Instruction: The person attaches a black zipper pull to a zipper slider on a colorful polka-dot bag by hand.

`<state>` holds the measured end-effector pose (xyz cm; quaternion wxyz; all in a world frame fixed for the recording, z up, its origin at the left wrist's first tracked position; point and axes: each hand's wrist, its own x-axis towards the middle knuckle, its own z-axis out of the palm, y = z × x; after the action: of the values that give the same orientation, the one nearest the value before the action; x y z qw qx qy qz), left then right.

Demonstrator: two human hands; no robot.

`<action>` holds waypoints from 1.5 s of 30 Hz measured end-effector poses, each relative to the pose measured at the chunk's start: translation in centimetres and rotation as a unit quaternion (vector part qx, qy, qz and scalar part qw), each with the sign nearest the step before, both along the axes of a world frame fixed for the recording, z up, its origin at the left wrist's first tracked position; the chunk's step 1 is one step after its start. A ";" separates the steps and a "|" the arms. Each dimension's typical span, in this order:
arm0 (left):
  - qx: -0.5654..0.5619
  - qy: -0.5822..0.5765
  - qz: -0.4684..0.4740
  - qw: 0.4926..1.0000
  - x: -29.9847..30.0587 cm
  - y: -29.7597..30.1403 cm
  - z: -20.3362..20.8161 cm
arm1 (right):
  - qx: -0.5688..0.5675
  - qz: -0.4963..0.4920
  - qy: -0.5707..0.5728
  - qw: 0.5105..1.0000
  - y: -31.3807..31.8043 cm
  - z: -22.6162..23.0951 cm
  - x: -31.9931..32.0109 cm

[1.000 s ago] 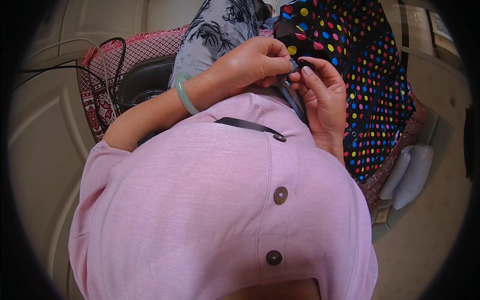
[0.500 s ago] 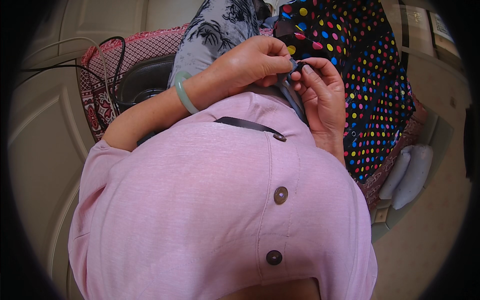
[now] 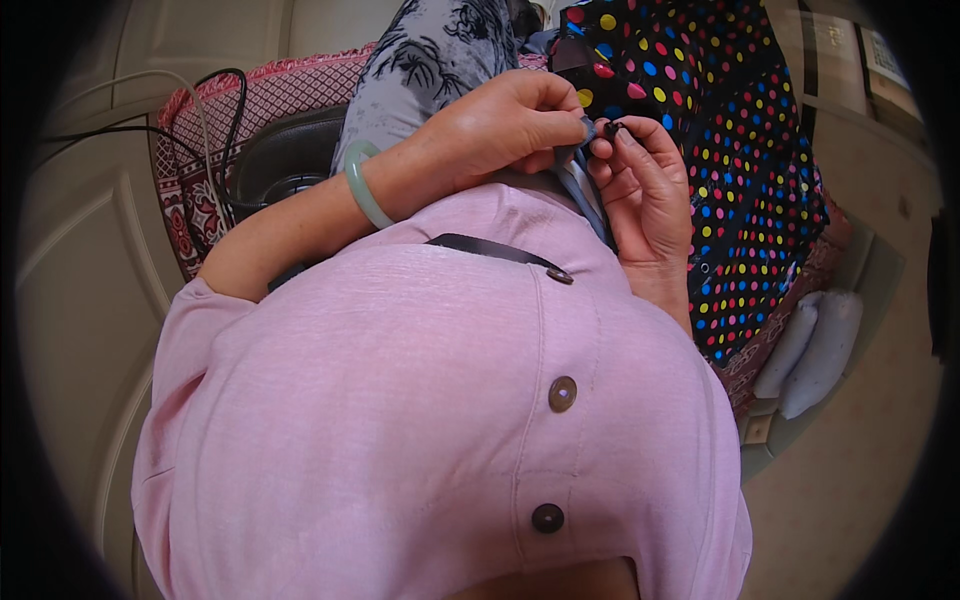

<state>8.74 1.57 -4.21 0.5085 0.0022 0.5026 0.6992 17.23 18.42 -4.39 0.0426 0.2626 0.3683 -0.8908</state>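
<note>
Barely visible, small dark object [image 3: 612, 128] between fingers [image 3: 590, 122].

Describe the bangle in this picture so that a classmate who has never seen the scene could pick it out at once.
Start at the wide pink shirt filling the lower picture, then follow the bare forearm up from its short sleeve. On the wrist of the left hand sits the bangle, a smooth, pale green ring. Nothing near it is plain green: the fabrics around it are patterned grey, red or polka-dotted.
</note>
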 end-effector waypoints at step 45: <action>-0.044 0.175 -0.069 0.981 -0.1 -0.1 -0.2 | 0.251 0.055 0.009 0.966 -1.4 1.9 0.0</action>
<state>8.64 1.52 -4.37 0.4590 0.1366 0.6126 0.6288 17.19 17.05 -2.53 0.0211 0.2364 0.5947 -0.7681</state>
